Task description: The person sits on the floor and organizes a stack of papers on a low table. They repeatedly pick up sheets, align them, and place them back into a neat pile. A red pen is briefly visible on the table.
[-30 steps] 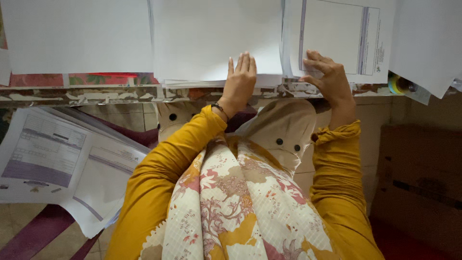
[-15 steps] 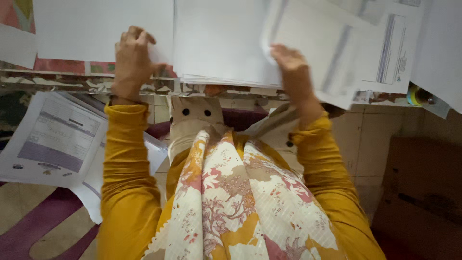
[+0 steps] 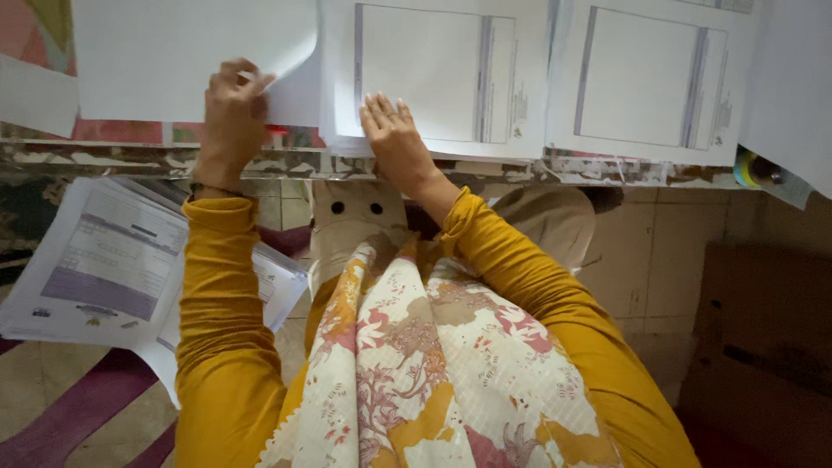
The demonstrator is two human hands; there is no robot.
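The curled corner of a blank white sheet (image 3: pixel 173 61) is pinched by the left hand (image 3: pixel 232 108), while a printed form (image 3: pixel 433 74) is pressed under the flat, open right hand (image 3: pixel 397 139).

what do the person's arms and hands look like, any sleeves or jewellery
Both arms are covered by long mustard-yellow sleeves, gathered at the cuffs. The left hand is bare, with a thin dark band at its wrist just above the cuff. The right hand is bare too; no rings or wrist band can be made out on it.
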